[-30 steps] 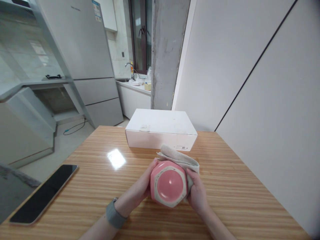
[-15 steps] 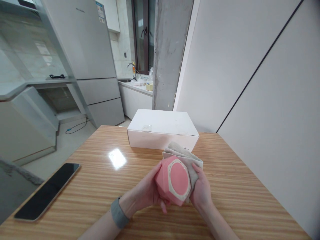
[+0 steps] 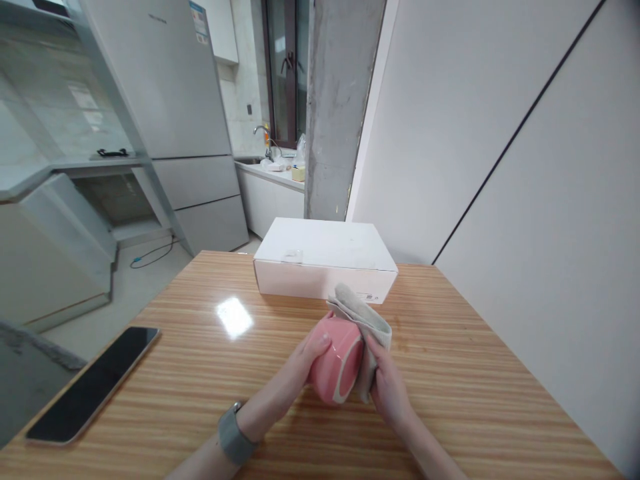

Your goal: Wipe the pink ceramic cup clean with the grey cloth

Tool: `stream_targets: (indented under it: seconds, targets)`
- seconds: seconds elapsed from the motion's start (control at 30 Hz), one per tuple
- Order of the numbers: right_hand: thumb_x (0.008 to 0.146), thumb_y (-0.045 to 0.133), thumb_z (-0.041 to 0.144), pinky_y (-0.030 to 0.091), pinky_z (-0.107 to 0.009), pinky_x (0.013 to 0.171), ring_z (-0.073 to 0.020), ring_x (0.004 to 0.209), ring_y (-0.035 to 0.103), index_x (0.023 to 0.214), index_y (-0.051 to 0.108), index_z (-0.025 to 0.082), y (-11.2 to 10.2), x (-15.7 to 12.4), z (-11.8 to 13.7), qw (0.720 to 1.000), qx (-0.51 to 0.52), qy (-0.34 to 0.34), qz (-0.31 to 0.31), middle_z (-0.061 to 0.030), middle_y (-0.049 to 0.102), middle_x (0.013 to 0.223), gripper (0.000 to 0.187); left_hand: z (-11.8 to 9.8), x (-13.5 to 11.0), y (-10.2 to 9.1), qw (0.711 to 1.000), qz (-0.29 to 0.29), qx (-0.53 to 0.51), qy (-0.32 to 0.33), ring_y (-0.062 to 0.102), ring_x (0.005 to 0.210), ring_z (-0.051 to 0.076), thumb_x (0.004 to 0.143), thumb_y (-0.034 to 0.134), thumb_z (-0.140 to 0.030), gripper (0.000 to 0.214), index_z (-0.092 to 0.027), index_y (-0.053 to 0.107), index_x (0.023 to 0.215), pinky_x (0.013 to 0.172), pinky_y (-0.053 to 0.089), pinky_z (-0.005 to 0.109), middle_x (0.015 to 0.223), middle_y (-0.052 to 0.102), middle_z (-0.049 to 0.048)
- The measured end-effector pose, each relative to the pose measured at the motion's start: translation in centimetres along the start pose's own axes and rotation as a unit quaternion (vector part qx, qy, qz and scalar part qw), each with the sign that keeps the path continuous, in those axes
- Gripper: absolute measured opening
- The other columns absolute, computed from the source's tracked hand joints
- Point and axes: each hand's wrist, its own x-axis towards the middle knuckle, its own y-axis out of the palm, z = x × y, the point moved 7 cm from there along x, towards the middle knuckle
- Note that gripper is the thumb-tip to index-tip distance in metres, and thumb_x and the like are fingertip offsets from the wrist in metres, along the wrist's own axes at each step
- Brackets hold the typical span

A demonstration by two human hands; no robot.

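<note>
A pink faceted ceramic piece [image 3: 333,363], bowl- or cup-like, is tilted on its side above the table, its base with a pale unglazed ring facing right. My left hand [image 3: 307,353] grips it from the left, thumb lying on the near wall; its other fingers are mostly hidden behind. My right hand [image 3: 390,390] is closed on a folded grey cloth [image 3: 367,323], which lies against the right side of the pink piece by its base. The inside of the pink piece is turned out of sight.
Behind my hands a white closed box [image 3: 325,260] sits on the wood-grain table [image 3: 480,387]. A dark-screened phone [image 3: 95,383] lies near the table's left edge. Beyond stand a fridge [image 3: 170,87], a sink counter and a concrete pillar [image 3: 340,107]; a white wall runs along the right.
The pink piece has turned so its base faces right instead of toward me. My left thumb now shows on its wall. My right hand and the cloth have shifted slightly left.
</note>
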Motion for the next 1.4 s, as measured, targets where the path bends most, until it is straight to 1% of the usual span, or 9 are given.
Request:
stream_targets:
  seconds: [0.17, 0.3, 0.43, 0.57, 0.73, 0.87, 1.03, 1.23, 1.4]
  targets:
    - [0.068, 0.079, 0.051, 0.027, -0.043, 0.118, -0.0279, 0.126, 0.055, 0.094, 0.077, 0.029, 0.0, -0.8, -0.3, 0.998, -0.052, -0.013, 0.019, -0.0022, 0.075, 0.112, 0.034, 0.3, 0.1, -0.2, 1.0, -0.019, 0.023, 0.002, 0.041, 0.137, 0.029, 0.084, 0.064, -0.045, 0.056, -0.02, 0.058, 0.133, 0.119, 0.024, 0.043, 0.142, 0.055, 0.0067]
    - [0.069, 0.08, 0.045, 0.02, -0.042, 0.12, -0.0256, 0.13, 0.051, 0.1, 0.076, 0.029, -0.4, -1.3, -0.6, 0.994, -0.108, 0.0, 0.027, -0.0014, 0.075, 0.114, 0.034, 1.1, 0.4, -0.8, 0.999, -0.025, 0.037, -0.003, 0.038, 0.139, 0.028, 0.085, 0.063, -0.046, 0.062, -0.019, 0.05, 0.139, 0.12, 0.021, 0.041, 0.147, 0.048, 0.0087]
    - [0.071, 0.077, 0.049, 0.02, -0.043, 0.12, -0.0266, 0.129, 0.052, 0.096, 0.077, 0.028, -0.3, -0.6, -0.2, 0.997, -0.068, -0.009, 0.031, -0.0026, 0.074, 0.115, 0.034, 1.8, 0.1, -0.3, 0.999, 0.026, -0.014, -0.041, 0.039, 0.138, 0.03, 0.084, 0.061, -0.05, 0.074, -0.029, 0.032, 0.149, 0.113, 0.032, 0.045, 0.153, 0.04, 0.0066]
    - [0.067, 0.077, 0.054, 0.03, -0.044, 0.115, -0.0302, 0.119, 0.059, 0.09, 0.079, 0.026, -0.3, 0.2, 0.4, 0.999, -0.029, 0.007, 0.012, -0.003, 0.077, 0.107, 0.036, 1.9, -0.4, 0.5, 0.995, 0.074, 0.022, -0.064, 0.051, 0.125, 0.033, 0.072, 0.076, -0.041, 0.094, -0.034, 0.024, 0.149, 0.094, 0.047, 0.043, 0.152, 0.039, 0.0105]
    - [0.066, 0.075, 0.054, 0.045, -0.047, 0.1, -0.0326, 0.102, 0.067, 0.09, 0.079, 0.026, 0.1, 0.1, 0.4, 0.998, -0.004, 0.062, 0.018, -0.0034, 0.078, 0.099, 0.037, 1.9, 0.2, -0.4, 0.992, 0.041, 0.114, -0.031, 0.065, 0.096, 0.029, 0.062, 0.084, -0.042, 0.096, -0.024, 0.035, 0.142, 0.072, 0.052, 0.036, 0.132, 0.055, 0.0185]
    - [0.066, 0.076, 0.051, 0.046, -0.044, 0.1, -0.0317, 0.108, 0.065, 0.09, 0.078, 0.026, 0.9, -0.1, 0.7, 0.998, 0.019, 0.052, 0.031, -0.0032, 0.077, 0.104, 0.035, 1.3, 0.6, -1.0, 0.987, 0.025, 0.159, 0.021, 0.061, 0.105, 0.03, 0.065, 0.081, -0.045, 0.082, -0.021, 0.044, 0.135, 0.075, 0.051, 0.033, 0.121, 0.063, 0.0149]
    - [0.065, 0.077, 0.056, 0.044, -0.046, 0.103, -0.0328, 0.114, 0.062, 0.089, 0.078, 0.026, 1.1, -0.3, 0.3, 0.998, 0.012, 0.055, 0.032, -0.0038, 0.078, 0.102, 0.038, 0.8, 0.7, -1.4, 0.98, -0.013, 0.187, 0.069, 0.059, 0.105, 0.027, 0.065, 0.081, -0.045, 0.07, -0.02, 0.054, 0.125, 0.081, 0.05, 0.034, 0.127, 0.06, 0.0124]
    - [0.067, 0.076, 0.059, 0.042, -0.051, 0.104, -0.0346, 0.111, 0.064, 0.097, 0.078, 0.027, 0.1, -0.5, -1.0, 0.996, -0.002, 0.078, 0.041, -0.0055, 0.077, 0.105, 0.044, 1.5, 0.7, -1.5, 0.991, -0.063, 0.119, 0.002, 0.061, 0.098, 0.027, 0.058, 0.081, -0.054, 0.082, -0.017, 0.051, 0.125, 0.073, 0.05, 0.032, 0.124, 0.059, 0.0156]
    - [0.076, 0.074, 0.047, 0.028, -0.045, 0.116, -0.0281, 0.128, 0.053, 0.108, 0.074, 0.029, -0.1, -0.6, -0.7, 0.996, -0.052, 0.008, 0.078, -0.0038, 0.074, 0.117, 0.038, 1.8, 0.3, -1.2, 0.992, -0.064, 0.076, -0.073, 0.063, 0.089, 0.021, 0.072, 0.066, -0.062, 0.072, -0.018, 0.047, 0.126, 0.064, 0.046, 0.025, 0.108, 0.063, 0.011]
